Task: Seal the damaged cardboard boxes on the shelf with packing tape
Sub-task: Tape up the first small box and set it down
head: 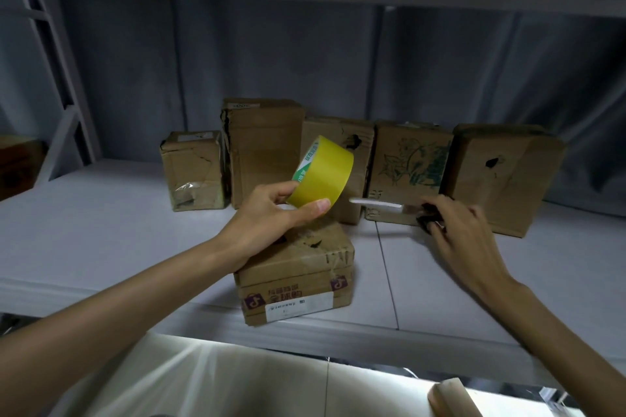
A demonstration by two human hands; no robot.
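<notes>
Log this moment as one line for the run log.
left hand: grips yellow tape roll | right hand: holds utility knife | front box: torn, untaped

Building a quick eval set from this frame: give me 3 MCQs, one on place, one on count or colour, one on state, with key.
1. Where is the box nearest the person?
A. lying flat in front of the row
B. on top of the row
C. on the floor

2. How many boxes stand in the back row?
A. three
B. five
C. seven

3. What does the left hand do?
A. hangs idle
B. presses a box
C. holds the tape roll

Key:
1 A: the front box lies flat on the shelf, ahead of the row.
2 B: five boxes stand along the back.
3 C: the left hand grips the yellow tape roll; the right hand holds a knife.
</notes>
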